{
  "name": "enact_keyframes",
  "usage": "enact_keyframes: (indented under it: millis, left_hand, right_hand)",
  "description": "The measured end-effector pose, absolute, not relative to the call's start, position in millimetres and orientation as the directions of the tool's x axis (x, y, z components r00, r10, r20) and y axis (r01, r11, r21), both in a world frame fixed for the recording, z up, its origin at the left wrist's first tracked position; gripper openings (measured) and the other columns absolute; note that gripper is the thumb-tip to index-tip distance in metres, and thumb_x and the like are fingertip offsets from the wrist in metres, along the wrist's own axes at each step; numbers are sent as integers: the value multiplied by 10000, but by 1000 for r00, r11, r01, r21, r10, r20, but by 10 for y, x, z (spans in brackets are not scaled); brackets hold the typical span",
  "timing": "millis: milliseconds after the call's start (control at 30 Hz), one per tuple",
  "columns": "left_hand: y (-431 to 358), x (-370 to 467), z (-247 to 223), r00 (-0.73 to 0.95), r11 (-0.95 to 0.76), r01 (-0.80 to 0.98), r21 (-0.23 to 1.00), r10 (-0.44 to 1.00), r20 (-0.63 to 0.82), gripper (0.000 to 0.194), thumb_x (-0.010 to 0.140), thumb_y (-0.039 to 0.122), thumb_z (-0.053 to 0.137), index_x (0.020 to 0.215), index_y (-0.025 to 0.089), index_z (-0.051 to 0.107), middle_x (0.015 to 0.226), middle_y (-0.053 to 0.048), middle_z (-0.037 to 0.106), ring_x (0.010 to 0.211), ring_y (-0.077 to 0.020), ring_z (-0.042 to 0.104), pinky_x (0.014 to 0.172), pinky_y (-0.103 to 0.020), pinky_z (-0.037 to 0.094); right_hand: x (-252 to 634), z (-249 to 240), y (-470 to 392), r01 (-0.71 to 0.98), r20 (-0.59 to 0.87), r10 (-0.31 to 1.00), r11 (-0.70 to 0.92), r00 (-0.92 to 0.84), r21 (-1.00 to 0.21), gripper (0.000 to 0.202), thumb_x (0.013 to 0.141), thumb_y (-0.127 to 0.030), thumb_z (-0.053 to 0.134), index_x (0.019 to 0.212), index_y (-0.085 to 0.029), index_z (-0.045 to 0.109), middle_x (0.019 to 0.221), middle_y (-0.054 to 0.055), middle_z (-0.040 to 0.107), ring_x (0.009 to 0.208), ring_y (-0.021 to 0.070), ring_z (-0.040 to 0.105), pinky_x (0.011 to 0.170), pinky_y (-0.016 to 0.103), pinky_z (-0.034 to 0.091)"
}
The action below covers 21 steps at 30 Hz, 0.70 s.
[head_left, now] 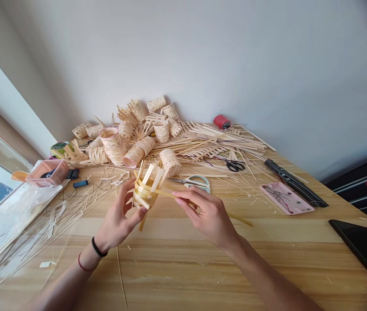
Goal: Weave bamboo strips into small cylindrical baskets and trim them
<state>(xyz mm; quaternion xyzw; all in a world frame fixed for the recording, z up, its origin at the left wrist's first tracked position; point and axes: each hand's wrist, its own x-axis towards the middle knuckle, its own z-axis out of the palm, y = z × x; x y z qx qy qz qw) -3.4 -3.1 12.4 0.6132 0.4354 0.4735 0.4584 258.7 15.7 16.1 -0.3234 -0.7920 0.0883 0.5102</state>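
Note:
My left hand [121, 216] grips a small, partly woven basket [145, 194] from its left side and underneath. Pale upright strips stick out of the basket's top, and yellowish strips run around its wall. Between the thumb and fingers of my right hand [205, 214] is a yellowish bamboo strip [166, 194], which reaches from the basket's right side. Its far end comes out past my hand to the right. Just behind the basket lie a finished woven cylinder [170, 162] and scissors with pale handles [198, 181].
Woven cylinders [112, 144] and loose strips [199, 142] are heaped against the wall. A pink bin [47, 172] stands at left. Black scissors [235, 166], a red thread spool [222, 121], a pink tray [285, 198], a long black tool [295, 181] and a dark tablet-like slab [361, 248] lie rightward.

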Motion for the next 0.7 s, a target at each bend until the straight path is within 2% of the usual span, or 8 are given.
enact_keyframes:
  millis: [100, 200, 333, 433, 567, 700]
  left_hand:
    - [-66, -37, 122, 149, -292, 239, 926, 953, 263, 814, 966, 432, 777, 1639, 408, 320, 1714, -142, 337, 1358, -341, 648, 1049, -493, 601]
    - [-83, -41, 133, 206, -405, 382, 830, 913, 351, 805, 905, 397, 849, 1596, 413, 436, 1700, -130, 285, 1465, -385, 543, 1050, -495, 617]
    - [-73, -27, 147, 221, -491, 512, 705, 868, 444, 828, 871, 324, 873, 1584, 419, 464, 1703, -125, 281, 1537, -408, 449, 957, -455, 669]
    - [-62, -15, 150, 206, -493, 568, 659, 861, 465, 765, 895, 272, 829, 1566, 398, 486, 1682, -133, 377, 1550, -412, 449, 887, -427, 681]
    - [-64, -19, 168, 180, -455, 537, 710, 884, 431, 698, 879, 324, 854, 1504, 356, 545, 1647, -148, 466, 1422, -386, 590, 807, -375, 673]
    - [-77, -52, 226, 111, -329, 405, 853, 944, 312, 755, 845, 422, 892, 1496, 305, 527, 1603, -165, 498, 1083, -286, 764, 787, -371, 667]
  right_hand:
    - [2580, 160, 160, 421, 755, 595, 780, -273, -463, 209, 1017, -68, 667, 1120, -219, 768, 959, 58, 811, 843, 185, 791, 762, 293, 658]
    - [2582, 161, 162, 429, 757, 594, 779, -272, -457, 206, 1017, -65, 662, 1111, -217, 764, 966, 61, 815, 853, 189, 796, 766, 294, 656]
    - [2585, 158, 157, 443, 744, 611, 765, -269, -468, 197, 1020, -79, 660, 1100, -228, 761, 961, 57, 815, 847, 193, 796, 736, 290, 653]
    - [2575, 145, 153, 433, 742, 611, 768, -276, -471, 191, 1021, -85, 659, 1092, -228, 762, 953, 57, 813, 826, 190, 788, 705, 285, 644]
    - [2584, 141, 162, 414, 744, 603, 778, -287, -472, 218, 1023, -79, 654, 1127, -234, 766, 960, 48, 814, 830, 186, 792, 747, 296, 653]
    - [2652, 184, 195, 455, 748, 602, 769, -279, -449, 291, 1028, -63, 647, 1244, -231, 748, 1048, 59, 835, 937, 203, 798, 852, 345, 641]
